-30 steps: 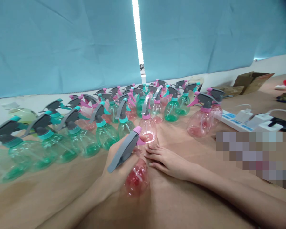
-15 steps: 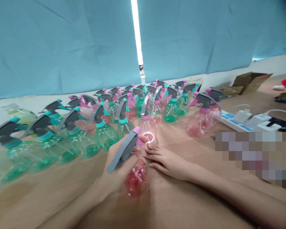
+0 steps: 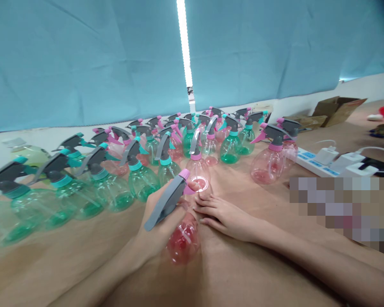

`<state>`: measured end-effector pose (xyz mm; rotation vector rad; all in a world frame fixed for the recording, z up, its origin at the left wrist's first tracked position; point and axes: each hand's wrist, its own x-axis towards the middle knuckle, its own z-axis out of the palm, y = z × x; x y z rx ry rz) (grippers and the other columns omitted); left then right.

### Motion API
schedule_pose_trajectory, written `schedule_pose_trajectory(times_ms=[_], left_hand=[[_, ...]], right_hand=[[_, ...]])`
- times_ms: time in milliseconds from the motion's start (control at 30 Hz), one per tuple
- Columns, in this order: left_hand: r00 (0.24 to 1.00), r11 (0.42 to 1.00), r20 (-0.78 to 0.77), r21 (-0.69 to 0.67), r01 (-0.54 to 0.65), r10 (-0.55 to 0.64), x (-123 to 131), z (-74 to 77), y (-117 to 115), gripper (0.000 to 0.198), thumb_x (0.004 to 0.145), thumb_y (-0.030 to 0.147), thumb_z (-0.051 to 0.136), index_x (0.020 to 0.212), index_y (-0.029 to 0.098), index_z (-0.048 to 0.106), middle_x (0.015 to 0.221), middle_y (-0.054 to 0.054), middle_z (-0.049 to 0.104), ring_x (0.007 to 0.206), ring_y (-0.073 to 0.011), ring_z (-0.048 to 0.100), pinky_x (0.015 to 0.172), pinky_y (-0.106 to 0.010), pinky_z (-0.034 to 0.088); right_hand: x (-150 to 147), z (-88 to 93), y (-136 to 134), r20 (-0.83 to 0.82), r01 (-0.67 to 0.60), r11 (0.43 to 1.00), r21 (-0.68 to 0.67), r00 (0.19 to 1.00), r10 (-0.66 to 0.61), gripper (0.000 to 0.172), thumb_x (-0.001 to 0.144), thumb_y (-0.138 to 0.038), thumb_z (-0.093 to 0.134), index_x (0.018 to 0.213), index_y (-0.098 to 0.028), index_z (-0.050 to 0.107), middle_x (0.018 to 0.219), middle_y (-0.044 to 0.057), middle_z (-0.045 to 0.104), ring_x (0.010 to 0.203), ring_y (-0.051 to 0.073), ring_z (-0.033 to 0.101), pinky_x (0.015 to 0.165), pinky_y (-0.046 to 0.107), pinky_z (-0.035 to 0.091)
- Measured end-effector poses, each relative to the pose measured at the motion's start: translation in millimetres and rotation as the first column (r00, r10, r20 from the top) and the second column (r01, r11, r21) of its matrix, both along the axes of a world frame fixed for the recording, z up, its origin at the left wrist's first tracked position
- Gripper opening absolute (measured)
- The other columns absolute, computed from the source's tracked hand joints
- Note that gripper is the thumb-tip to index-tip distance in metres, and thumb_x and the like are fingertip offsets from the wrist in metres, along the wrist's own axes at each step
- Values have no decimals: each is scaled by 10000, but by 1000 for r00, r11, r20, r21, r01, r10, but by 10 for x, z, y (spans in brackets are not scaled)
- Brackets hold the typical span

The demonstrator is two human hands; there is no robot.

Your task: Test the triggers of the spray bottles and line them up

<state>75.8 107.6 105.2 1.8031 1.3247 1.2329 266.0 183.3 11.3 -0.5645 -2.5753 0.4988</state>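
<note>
A pink see-through spray bottle (image 3: 183, 245) with a grey and pink trigger head stands at the front middle of the table. My left hand (image 3: 167, 230) is closed round its neck, and the grey head lies over the back of the hand. To the right of it my right hand (image 3: 223, 215) rests palm down on the brown table, fingers stretched toward the bottle. Whether those fingertips touch the left hand or bottle I cannot tell. Just behind both hands is another pink spray bottle (image 3: 196, 168).
Green spray bottles (image 3: 144, 183) line the left side, with several more green and pink ones behind. Two pink spray bottles (image 3: 265, 164) stand at right, beside a white power strip (image 3: 316, 164) with chargers. An opened cardboard box (image 3: 334, 111) sits farther back. A blue cloth (image 3: 99, 64) hangs behind.
</note>
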Motion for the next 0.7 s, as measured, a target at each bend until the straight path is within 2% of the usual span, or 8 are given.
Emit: schedule_pose_trajectory(times_ms=[267, 500, 700], left_hand=[[1000, 1000, -9, -3, -12, 12, -11, -15, 3, 114, 747, 210, 536, 719, 226, 427, 624, 41, 428, 551, -136, 445, 551, -267, 389], [1000, 1000, 25, -20, -16, 17, 22, 26, -6, 117, 758, 241, 556, 746, 224, 441, 643, 45, 399, 583, -138, 443, 549, -264, 367], [1000, 1000, 3, -1, -13, 13, 21, 34, 4, 61, 719, 198, 518, 729, 221, 462, 625, 44, 430, 574, -142, 473, 550, -273, 392]], right_hand=[[-3, 3, -4, -2, 2, 1000, 6, 1000, -2, 372, 984, -310, 472, 1319, -177, 564, 1405, 118, 533, 1344, 236, 439, 1137, 452, 333], [1, -2, 2, 29, 6, 1000, 16, 1000, -7, 388, 988, -319, 462, 1305, -126, 573, 1400, 132, 536, 1347, 241, 434, 1151, 434, 314], [1, -15, 3, 1, 11, 1000, 15, 1000, -11, 360, 985, -320, 468, 1294, -174, 584, 1398, 114, 542, 1342, 237, 442, 1143, 459, 325]])
